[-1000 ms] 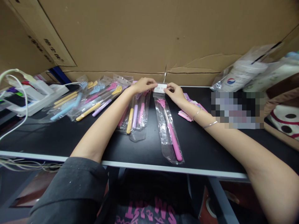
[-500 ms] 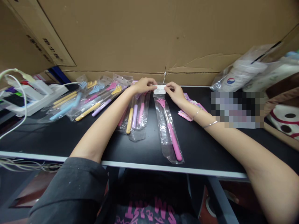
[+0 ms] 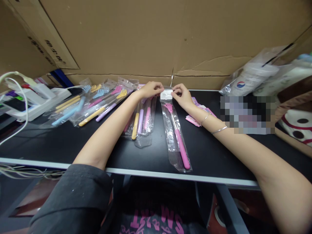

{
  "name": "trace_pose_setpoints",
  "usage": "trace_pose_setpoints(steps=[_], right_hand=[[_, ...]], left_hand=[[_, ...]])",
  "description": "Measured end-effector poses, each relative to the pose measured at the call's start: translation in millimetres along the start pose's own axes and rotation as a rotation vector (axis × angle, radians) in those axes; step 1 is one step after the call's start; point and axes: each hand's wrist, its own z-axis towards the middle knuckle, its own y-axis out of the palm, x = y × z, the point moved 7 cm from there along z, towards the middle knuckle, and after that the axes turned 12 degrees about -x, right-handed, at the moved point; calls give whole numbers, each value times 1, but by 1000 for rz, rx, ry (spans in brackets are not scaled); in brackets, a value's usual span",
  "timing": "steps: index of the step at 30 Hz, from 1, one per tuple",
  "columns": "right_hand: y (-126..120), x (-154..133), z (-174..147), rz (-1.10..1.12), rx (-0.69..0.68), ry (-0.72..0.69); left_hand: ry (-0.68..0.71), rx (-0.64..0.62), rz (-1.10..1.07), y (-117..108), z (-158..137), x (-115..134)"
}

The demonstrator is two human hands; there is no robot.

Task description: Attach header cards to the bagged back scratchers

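Observation:
A white printed card (image 3: pixel 166 95) lies at the top end of a clear plastic bag (image 3: pixel 172 155) on the black desk. Inside the bag is a back scratcher (image 3: pixel 180 144) with a pink claw and pink handle, its handle end toward me. My left hand (image 3: pixel 151 89) pinches the card's left edge between thumb and fingertips. At the right edge, my right hand (image 3: pixel 182 96) has its thumb and forefinger closed on the card. Left of this bag, partly behind my left forearm, are more bagged back scratchers with a yellow handle (image 3: pixel 135 125) and a purple handle (image 3: pixel 140 122).
Further left lie several bagged back scratchers (image 3: pixel 97 113) beside a white power strip (image 3: pixel 36 100) with cables. Pink cards (image 3: pixel 193 120) rest beside my right wrist. A bagged drink cup (image 3: pixel 248 79) stands at the back right. Cardboard (image 3: pixel 136 39) walls the desk's back.
The card and bag have shifted very slightly toward me, and the card's tilt differs a little. Both hands stay at its edges.

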Motion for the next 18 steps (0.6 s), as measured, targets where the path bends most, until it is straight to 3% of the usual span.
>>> trace_pose_setpoints(steps=[18], right_hand=[[4,-17,-2,-21,-55,-80]], left_hand=[[-6,-17,21,0,0,-3]])
